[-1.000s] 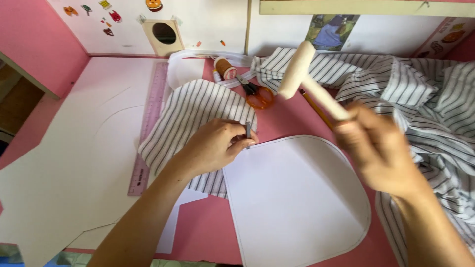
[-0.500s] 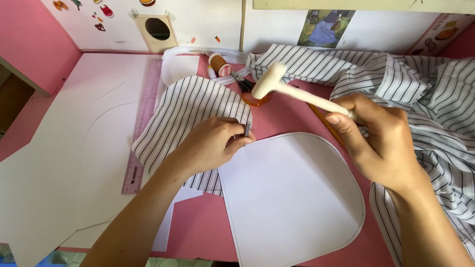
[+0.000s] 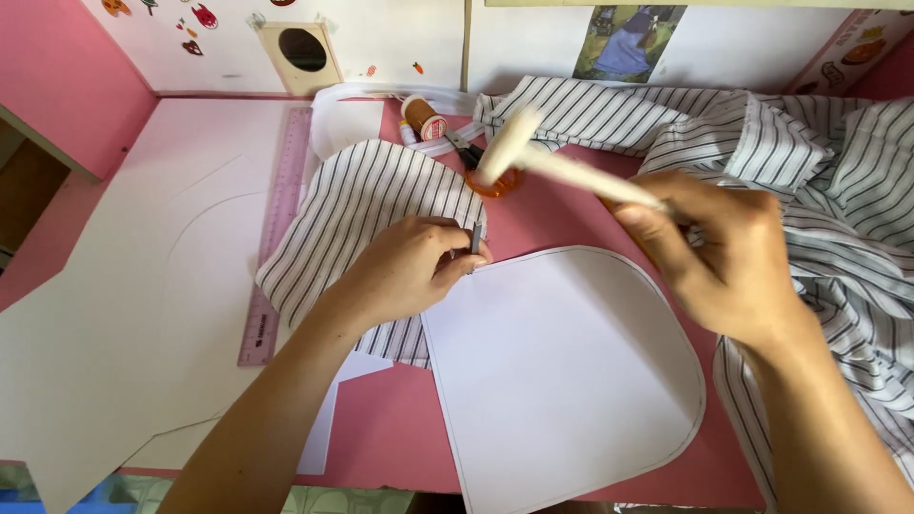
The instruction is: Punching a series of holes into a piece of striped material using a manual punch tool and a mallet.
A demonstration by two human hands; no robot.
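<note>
My left hand (image 3: 405,269) rests on a cut piece of striped fabric (image 3: 357,209) and pinches a small dark metal tool (image 3: 475,238) upright at the fabric's right edge. My right hand (image 3: 716,252) grips the handle of a pale mallet (image 3: 562,164), whose blurred head hangs above and to the right of the metal tool. A white rounded paper pattern (image 3: 562,366) lies on the pink table (image 3: 562,214) just below both hands.
A purple ruler (image 3: 276,238) lies left of the fabric piece on a large white board (image 3: 114,286). A spool of brown thread (image 3: 422,117) and orange-handled scissors (image 3: 492,181) sit at the back. More striped cloth (image 3: 819,181) is heaped at the right.
The mallet has swung down from a raised position toward the metal tool. My left hand has stayed on the fabric holding the tool.
</note>
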